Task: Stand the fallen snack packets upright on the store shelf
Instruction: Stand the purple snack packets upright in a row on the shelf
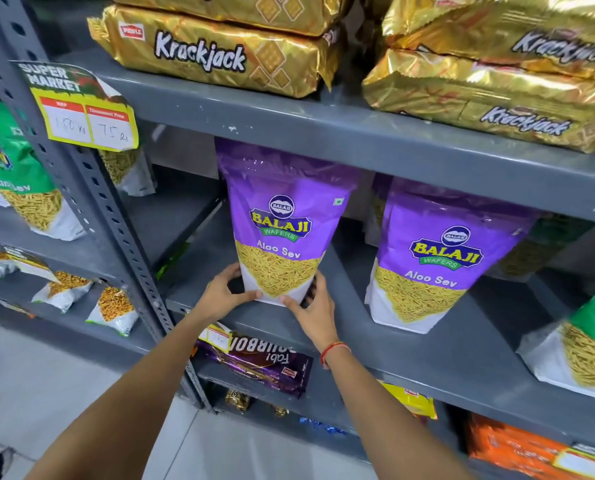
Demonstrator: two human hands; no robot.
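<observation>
Fingers (242, 296) of the left hand (221, 296) curl around the lower left corner of a purple Aloo Sev packet (284, 230), thumb across the front near the bottom seam, while the right hand (315, 311) cups the lower right corner, its fingers wrapped round the side and partly hidden behind the bag. Both hands are closed lightly on this one packet, pinching its base from either side rather than squeezing the body.

That packet stands on the grey middle shelf (427, 355), near the front edge, upright with its top leaning slightly back and reaching up just under the shelf above (323, 133). A second purple Aloo Sev packet (438, 265) stands well apart to the right, already upright and untouched, and a green packet (587, 344) stands tilted at the far right.

Judging by the grip at the base, the step in hand is settling this packet on its bottom gusset so it will stay up alone. The next move probably calls for pressing the base flat, checking that the bag does not tip forward, then easing both hands away together. Loose sev inside looks likely to shift, so a slow release seems wise. Small packets (64, 292) on the lower left shelf lie slanted and may need the same treatment
</observation>
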